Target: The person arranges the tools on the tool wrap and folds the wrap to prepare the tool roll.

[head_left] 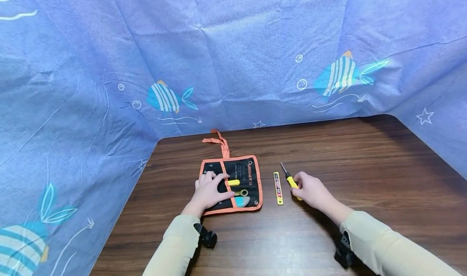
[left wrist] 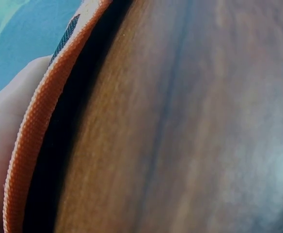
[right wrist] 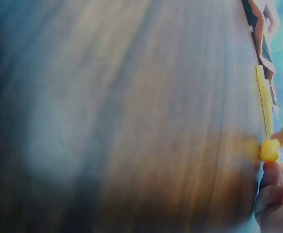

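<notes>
My left hand [head_left: 211, 191] lies over a black tool pouch [head_left: 242, 166] with orange edging, thumb and fingers spread across its orange pocket band. From the pocket stick out a yellow handle end [head_left: 233, 182], a ring wrench end [head_left: 242, 193] and a teal-and-grey tool end [head_left: 242, 202]; their lower parts are hidden. The left wrist view shows the pouch's orange edge [left wrist: 44, 107] beside part of the hand. My right hand [head_left: 311, 189] pinches the yellow handle of a screwdriver [head_left: 292, 182], whose shaft points away from me. In the right wrist view, the handle's end [right wrist: 270, 150] sits between thumb and fingers.
A narrow yellow case with a printed label [head_left: 278, 189] lies between the pouch and the screwdriver. Orange tie straps [head_left: 223, 146] extend from the pouch's far edge. Everything is on a dark wooden table [head_left: 328, 146], with a blue fish-patterned cloth [head_left: 248, 65] hanging behind.
</notes>
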`<state>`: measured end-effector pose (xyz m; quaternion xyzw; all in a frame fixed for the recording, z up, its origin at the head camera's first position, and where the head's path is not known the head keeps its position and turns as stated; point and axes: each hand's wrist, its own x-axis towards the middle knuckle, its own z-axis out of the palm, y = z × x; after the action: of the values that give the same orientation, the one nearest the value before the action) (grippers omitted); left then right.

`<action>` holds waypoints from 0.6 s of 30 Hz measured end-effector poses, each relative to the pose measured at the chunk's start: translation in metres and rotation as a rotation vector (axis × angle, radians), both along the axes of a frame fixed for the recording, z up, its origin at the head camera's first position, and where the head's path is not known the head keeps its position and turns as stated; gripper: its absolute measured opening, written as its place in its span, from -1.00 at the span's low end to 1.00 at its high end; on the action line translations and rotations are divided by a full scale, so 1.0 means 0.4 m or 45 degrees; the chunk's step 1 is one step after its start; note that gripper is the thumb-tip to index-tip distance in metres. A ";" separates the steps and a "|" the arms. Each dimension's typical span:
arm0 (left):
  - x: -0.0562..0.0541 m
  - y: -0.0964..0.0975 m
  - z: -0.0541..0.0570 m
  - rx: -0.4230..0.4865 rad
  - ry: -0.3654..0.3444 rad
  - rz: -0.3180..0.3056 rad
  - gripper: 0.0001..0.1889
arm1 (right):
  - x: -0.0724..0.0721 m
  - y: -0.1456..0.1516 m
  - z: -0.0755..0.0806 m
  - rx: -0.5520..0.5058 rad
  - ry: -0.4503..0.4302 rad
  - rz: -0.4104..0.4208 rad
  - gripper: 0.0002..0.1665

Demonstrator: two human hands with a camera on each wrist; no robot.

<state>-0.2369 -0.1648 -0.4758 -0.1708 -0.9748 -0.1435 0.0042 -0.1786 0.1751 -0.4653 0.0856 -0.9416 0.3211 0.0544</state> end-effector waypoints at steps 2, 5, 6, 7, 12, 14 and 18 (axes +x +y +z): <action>0.000 0.000 0.000 0.014 0.001 0.000 -0.27 | -0.002 0.002 0.002 0.012 0.015 -0.008 -0.70; 0.001 -0.001 -0.001 0.034 0.001 0.004 -0.28 | -0.007 0.005 0.009 0.019 0.036 -0.010 -0.74; 0.001 -0.001 -0.001 0.036 0.002 0.006 -0.28 | -0.011 0.005 0.012 0.023 0.045 -0.011 -0.76; 0.001 0.000 -0.001 0.042 0.004 0.008 -0.28 | -0.014 0.006 0.014 0.032 0.058 -0.007 -0.77; 0.005 -0.001 0.002 0.081 0.002 0.009 -0.29 | -0.037 0.000 0.028 0.072 0.109 0.026 -0.85; 0.006 0.000 0.003 0.090 0.000 0.004 -0.28 | -0.047 -0.005 0.032 0.079 0.127 0.047 -0.86; 0.007 0.000 0.006 0.090 0.002 0.008 -0.27 | -0.070 -0.020 0.042 0.090 0.141 0.097 -0.84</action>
<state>-0.2341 -0.1646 -0.4735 -0.1677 -0.9696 -0.1777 0.0112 -0.2064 0.1670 -0.4484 0.1408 -0.9439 0.2843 0.0911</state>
